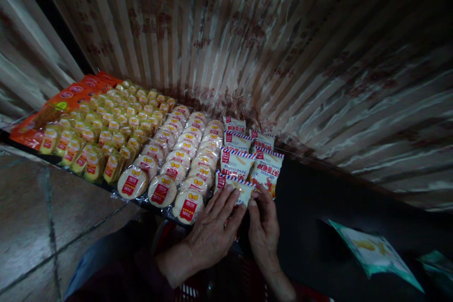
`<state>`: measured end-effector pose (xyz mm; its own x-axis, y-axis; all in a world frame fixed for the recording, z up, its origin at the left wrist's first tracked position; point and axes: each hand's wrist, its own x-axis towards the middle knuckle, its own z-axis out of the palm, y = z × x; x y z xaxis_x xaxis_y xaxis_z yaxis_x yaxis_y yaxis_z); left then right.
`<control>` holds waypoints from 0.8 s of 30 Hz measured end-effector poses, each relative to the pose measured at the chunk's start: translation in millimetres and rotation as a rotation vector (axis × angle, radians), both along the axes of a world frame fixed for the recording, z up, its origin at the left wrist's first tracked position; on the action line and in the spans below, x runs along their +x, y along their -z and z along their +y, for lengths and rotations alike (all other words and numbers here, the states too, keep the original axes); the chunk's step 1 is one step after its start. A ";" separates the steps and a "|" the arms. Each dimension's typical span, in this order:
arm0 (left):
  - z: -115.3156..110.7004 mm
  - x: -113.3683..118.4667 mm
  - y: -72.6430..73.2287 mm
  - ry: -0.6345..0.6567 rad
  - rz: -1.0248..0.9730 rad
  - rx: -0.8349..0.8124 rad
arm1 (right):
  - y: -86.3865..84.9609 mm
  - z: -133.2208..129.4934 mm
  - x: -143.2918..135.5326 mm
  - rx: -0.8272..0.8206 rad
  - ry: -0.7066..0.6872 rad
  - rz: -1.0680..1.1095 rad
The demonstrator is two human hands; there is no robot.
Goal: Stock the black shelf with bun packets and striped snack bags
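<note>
My left hand (214, 231) reaches over the front face of a small white snack bag (244, 191) with a blue-and-red striped top edge. Its fingers are long and close together on the bag's lower part. At the bag's lower right corner, my right hand (264, 226) holds it with thumb and fingers. The two hands keep the bag between them, and its lower part is hidden. Behind it stand several matching bags (235, 160), overlapping in a row, with a second row of bags (267, 170) to the right.
Left of the bags are rows of wrapped round rice crackers (163, 191), small yellow-wrapped snacks (95, 163) and orange packets (35, 125). A green-and-white bag (377, 250) lies on the dark table (311, 203). A pleated curtain (198, 33) hangs behind. Beneath my arms is a red basket (189, 291).
</note>
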<state>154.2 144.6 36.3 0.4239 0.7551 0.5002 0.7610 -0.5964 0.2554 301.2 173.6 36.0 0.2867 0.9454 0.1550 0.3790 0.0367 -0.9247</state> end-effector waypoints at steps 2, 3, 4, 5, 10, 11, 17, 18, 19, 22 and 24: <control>2.1 -0.5 -0.6 -0.020 -0.010 0.018 | -0.6 0.8 -1.7 0.008 -0.011 0.017; 2.9 -0.6 -0.7 -0.025 -0.010 0.025 | -0.7 1.1 -2.3 0.009 -0.011 0.024; 3.4 -0.7 -0.7 -0.028 -0.008 0.027 | -0.8 1.4 -2.8 0.007 -0.013 0.027; 3.8 -0.8 -0.7 -0.030 -0.006 0.026 | -0.8 1.7 -3.0 0.002 -0.019 0.026; 3.8 -1.1 -1.9 -0.029 -0.011 0.001 | 3.0 2.9 -1.1 -0.060 -0.058 0.003; 3.6 -1.1 -2.1 -0.032 -0.014 -0.003 | 4.9 2.6 -0.6 -0.081 -0.057 0.005; 3.5 -1.3 0.1 -0.014 0.015 -0.039 | 16.9 -1.6 0.8 -0.164 -0.050 -0.004; 3.6 -1.2 0.5 -0.013 0.016 -0.045 | 17.8 -2.2 0.9 -0.162 -0.055 -0.013; 3.7 -1.0 0.8 -0.012 0.015 -0.048 | 18.3 -2.5 0.9 -0.159 -0.057 -0.022; 4.0 -0.3 0.9 -0.017 0.020 -0.050 | 18.3 -2.8 0.5 -0.145 -0.064 -0.047; 4.0 0.1 0.6 -0.021 0.022 -0.053 | 18.0 -2.8 -0.2 -0.139 -0.076 -0.055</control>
<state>154.4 148.6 35.8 0.4177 0.7890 0.4506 0.7790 -0.5662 0.2693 301.0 170.8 17.9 0.2079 0.9775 0.0345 0.4302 -0.0597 -0.9008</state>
